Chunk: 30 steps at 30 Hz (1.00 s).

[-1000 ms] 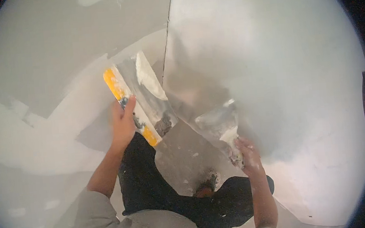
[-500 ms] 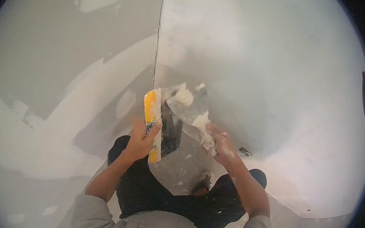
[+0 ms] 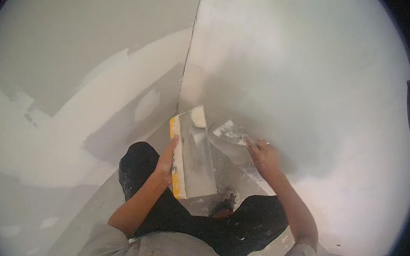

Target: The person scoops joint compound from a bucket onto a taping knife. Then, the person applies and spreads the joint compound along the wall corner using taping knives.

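Note:
My left hand [image 3: 167,161] is closed around the yellow-and-white handle of a wide finishing knife [image 3: 197,163]. Its long grey blade faces up and to the right, with a lump of cream-coloured joint compound [image 3: 198,117] near the far corner. My right hand [image 3: 264,160] grips a smaller putty knife [image 3: 231,132], whose blade points toward the wide one and is smeared with whitish compound. A gap separates the two blades. The putty knife's handle is mostly hidden by my fingers.
A grey wall with pale compound bands [image 3: 108,83] stands at left. A whitish wall [image 3: 307,70] fills the right, and a dark corner seam [image 3: 189,51] divides them. Below my hands are my knees in dark trousers [image 3: 143,170] and a spattered floor [image 3: 89,226].
The putty knife has come off the wide knife and moved right with my right hand. The wide blade has turned flatter to view, and most of the compound on the putty knife is gone.

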Each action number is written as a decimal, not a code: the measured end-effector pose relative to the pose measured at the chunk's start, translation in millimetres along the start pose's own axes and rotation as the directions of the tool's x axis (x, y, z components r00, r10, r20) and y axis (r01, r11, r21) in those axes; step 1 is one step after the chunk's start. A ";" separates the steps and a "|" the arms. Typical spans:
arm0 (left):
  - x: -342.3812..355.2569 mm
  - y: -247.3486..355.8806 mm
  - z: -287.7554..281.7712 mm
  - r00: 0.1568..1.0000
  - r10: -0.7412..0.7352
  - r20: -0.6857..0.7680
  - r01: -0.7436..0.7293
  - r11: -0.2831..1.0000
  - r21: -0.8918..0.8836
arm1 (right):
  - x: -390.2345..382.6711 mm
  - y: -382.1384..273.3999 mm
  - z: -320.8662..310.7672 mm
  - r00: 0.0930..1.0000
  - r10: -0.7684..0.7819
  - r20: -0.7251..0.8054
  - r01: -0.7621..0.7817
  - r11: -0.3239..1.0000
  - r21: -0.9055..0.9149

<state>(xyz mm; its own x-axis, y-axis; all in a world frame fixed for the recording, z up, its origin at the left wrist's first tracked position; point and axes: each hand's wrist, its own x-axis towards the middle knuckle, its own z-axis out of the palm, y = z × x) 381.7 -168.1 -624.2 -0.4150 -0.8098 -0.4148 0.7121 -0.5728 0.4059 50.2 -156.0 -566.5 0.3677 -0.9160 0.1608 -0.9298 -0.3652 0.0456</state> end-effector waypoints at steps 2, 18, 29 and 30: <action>23.3 -15.9 -27.7 0.995 0.042 -0.093 -0.035 0.996 0.079 | -2.2 20.1 0.2 0.979 0.138 0.151 -0.143 0.990 0.021; 374.5 -86.7 -177.6 0.717 0.300 -0.630 0.012 0.898 0.441 | 20.6 65.3 -45.1 0.883 0.440 0.164 -0.444 0.670 0.594; 422.9 -107.5 -237.9 0.724 0.426 -0.542 -0.226 0.889 0.397 | -14.6 26.8 -48.5 0.862 0.496 0.101 -0.448 0.656 0.608; 424.9 -96.5 -247.0 0.750 0.380 -0.542 -0.198 0.910 0.364 | -13.9 23.9 -51.0 0.878 0.476 0.057 -0.406 0.676 0.615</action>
<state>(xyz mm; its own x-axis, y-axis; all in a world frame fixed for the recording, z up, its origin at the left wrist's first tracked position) 276.5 -425.5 -1040.7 0.2660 -0.7561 -0.5980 0.5243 -0.4071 0.7479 22.1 -143.6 -517.3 -0.1184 -0.9872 0.1068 -0.7673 0.0227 -0.6408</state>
